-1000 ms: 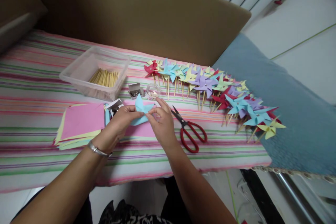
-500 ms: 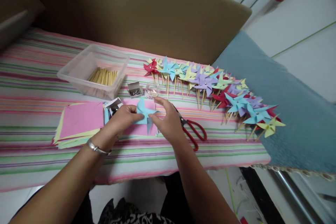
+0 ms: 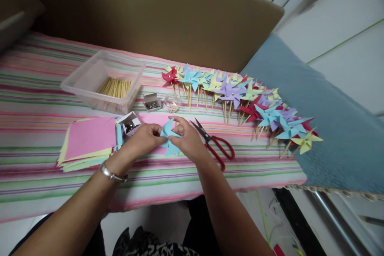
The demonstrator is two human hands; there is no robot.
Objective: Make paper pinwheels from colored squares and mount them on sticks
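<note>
Between my two hands is a light blue paper pinwheel point(image 3: 170, 149), its blades folded in toward the middle. My left hand point(image 3: 146, 141) pinches its left side near the centre. From the right, the thumb and fingers of my right hand point(image 3: 189, 139) close on it as well. Under it lies a pink paper sheet point(image 3: 150, 119). A small open box of metal pins point(image 3: 131, 126) stands just behind my left hand. Red-handled scissors point(image 3: 214, 140) lie open to the right of my right hand. My fingers cover parts of the pinwheel's middle.
A stack of coloured paper squares point(image 3: 90, 138) lies left. Behind are a clear plastic box point(image 3: 70, 88) of wooden sticks, a second small pin box point(image 3: 152, 105) and a round clear dish point(image 3: 172, 103). Several finished pinwheels point(image 3: 232, 94) spread rightward. A cardboard panel point(image 3: 150, 16) rises at the back.
My right hand has shifted its hold on the blue pinwheel, which has turned, with a blade now folded toward the centre. The view has moved slightly to the right.
</note>
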